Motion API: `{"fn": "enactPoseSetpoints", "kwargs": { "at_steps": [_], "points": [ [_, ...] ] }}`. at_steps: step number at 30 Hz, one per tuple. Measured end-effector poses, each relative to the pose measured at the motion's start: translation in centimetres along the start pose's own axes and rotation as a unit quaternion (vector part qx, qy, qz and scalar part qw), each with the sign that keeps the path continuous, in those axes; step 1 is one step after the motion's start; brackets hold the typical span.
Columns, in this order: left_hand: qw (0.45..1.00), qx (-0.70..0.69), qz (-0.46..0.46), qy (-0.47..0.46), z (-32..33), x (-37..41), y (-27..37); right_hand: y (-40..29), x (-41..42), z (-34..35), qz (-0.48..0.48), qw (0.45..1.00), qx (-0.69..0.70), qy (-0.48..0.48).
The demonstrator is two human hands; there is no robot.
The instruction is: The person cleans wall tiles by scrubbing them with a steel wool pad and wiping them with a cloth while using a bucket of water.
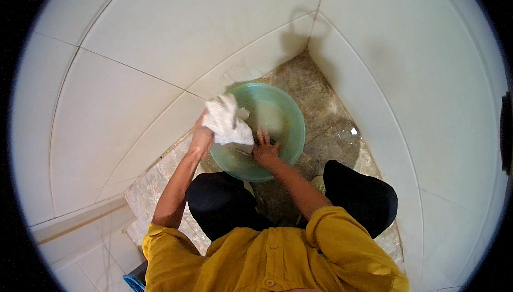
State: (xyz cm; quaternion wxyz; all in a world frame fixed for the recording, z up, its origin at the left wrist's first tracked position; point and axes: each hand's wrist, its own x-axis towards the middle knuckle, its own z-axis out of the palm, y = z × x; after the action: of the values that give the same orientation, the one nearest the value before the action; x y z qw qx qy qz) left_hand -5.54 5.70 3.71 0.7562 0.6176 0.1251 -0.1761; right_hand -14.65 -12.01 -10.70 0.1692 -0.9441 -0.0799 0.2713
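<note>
A bunched white cloth hangs over the left part of a round green plastic basin, with my left hand shut on its left side. Cloudy water fills the bottom of the basin. Over the basin, beside the cloth's lower right corner, my right hand has its fingers spread. Whether these fingers touch the cloth or dip into the water is hard to tell. The cloth's folds look slightly blurred and hide part of my left fingers.
The basin stands on wet, stone-patterned floor tiles in a corner between white tiled walls. My bent knees are close to the basin's near rim. A dark object with a blue edge lies at lower left.
</note>
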Motion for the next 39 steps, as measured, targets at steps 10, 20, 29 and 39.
{"fn": "enactPoseSetpoints", "kwargs": {
  "at_steps": [10, 20, 29, 39],
  "points": [
    [0.704, 0.648, 0.099, -0.275, -5.6, 1.8, -11.6, 2.4, 2.0, -2.8, -0.001, 0.958, 0.169, 0.232],
    [0.64, 0.7, 0.196, -0.247, -5.0, 3.1, -14.1, 2.2, 3.2, -12.9, 0.147, 0.82, 0.553, -0.035],
    [0.661, 0.629, 0.158, -0.377, -0.5, 4.9, -10.9, 7.6, 4.3, -12.5, -0.047, 0.932, 0.329, 0.144],
    [0.638, 0.708, 0.21, -0.22, -0.9, 3.6, 5.8, 6.6, 4.0, -11.9, -0.048, 0.943, 0.32, 0.081]
  ]
}}
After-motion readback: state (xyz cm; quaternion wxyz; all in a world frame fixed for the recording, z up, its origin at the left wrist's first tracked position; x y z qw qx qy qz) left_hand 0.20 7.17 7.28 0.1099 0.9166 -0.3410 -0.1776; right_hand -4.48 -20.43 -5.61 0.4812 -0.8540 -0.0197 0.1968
